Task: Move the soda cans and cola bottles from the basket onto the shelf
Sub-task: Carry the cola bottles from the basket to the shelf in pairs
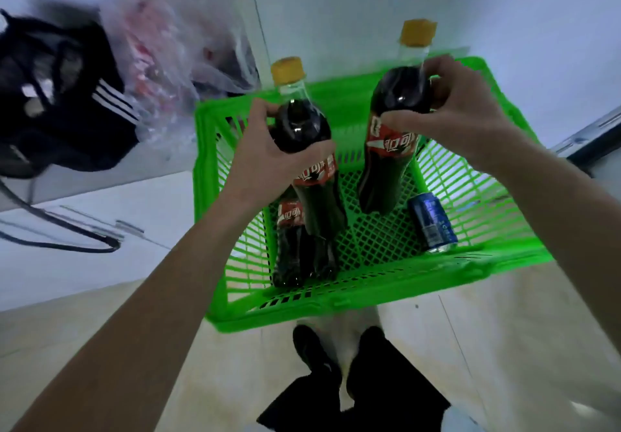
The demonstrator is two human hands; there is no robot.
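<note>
Head view, looking straight down. Pale tiled floor (100, 324) below, white wall panels beyond. Green plastic basket (336, 310) on the floor, just ahead of two dark shoes (316, 351). To the left, a black bag with white stripes (67, 102) beside a crinkled clear plastic bag (161, 48); a black cable (60, 230) trailing over the floor.

Left hand (262, 152) wrapped around the upper body of a yellow-capped cola bottle (302, 129), held upright over the basket's left side. Right hand (450, 112) closed around the shoulder of a second cola bottle (396, 95), raised over the right side, cap above the far rim. Both forearms bare, reaching forward. Inside the basket, a third cola bottle (295, 246) at the near left corner and a blue soda can (431, 223) lying at the right.
</note>
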